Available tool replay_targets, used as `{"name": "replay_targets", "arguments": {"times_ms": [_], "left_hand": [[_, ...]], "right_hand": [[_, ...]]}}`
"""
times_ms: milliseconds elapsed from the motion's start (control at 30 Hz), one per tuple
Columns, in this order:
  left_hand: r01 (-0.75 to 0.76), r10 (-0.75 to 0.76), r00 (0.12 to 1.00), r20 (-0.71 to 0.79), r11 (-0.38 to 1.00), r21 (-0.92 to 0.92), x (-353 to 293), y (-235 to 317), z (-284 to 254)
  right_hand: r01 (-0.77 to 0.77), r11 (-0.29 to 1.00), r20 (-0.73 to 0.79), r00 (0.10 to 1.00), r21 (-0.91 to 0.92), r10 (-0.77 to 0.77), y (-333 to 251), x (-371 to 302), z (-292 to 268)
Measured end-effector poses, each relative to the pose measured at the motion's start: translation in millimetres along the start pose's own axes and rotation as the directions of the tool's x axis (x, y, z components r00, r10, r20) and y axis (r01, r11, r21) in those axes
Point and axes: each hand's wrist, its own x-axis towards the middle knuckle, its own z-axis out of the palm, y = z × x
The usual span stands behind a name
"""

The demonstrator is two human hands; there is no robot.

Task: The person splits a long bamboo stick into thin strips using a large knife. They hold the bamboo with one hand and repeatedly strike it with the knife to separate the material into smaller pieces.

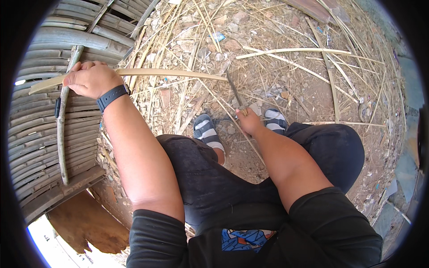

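My left hand [92,79], with a dark watch [112,96] on its wrist, is closed around a long pale bamboo strip [165,73]. One short end of the strip sticks out left of the fist, and the longer part runs right, roughly level. In my right hand [248,120] is the handle of a knife [233,89] with a narrow dark blade. The blade points up and a little left, and its upper part meets or overlaps the strip's right end. Whether the edge cuts into the strip I cannot tell.
A bamboo slat wall [40,125] with an upright pole [63,134] stands close on the left. Stony ground is littered with straw-like slivers and longer bamboo strips [295,51], mostly at the far right. My sandalled feet [206,129] are just below the knife. A brown sheet [89,221] lies lower left.
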Motion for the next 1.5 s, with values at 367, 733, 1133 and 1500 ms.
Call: {"name": "replay_targets", "arguments": {"times_ms": [367, 733, 1133, 1500], "left_hand": [[-0.019, 0.019, 1.000, 0.000, 0.999, -0.051, -1, -3, -3], [0.010, -0.009, 1.000, 0.014, 0.999, -0.041, 3, -5, -10], [0.012, -0.012, 1.000, -0.013, 1.000, -0.012, 1, -1, -6], [0.017, -0.017, 1.000, -0.009, 1.000, -0.001, -1, -4, -11]], "right_hand": [[0.119, 0.983, -0.215, 0.966, -0.137, -0.146, -68, -11, -15], [-0.006, 0.864, -0.005, 1.000, -0.503, 0.004, 0, 12, -2], [0.192, 0.974, -0.173, 0.962, -0.116, -0.211, -47, -1, -11], [-0.049, 0.892, -0.021, 0.999, -0.450, 0.044, 1, 0, 0]]}}
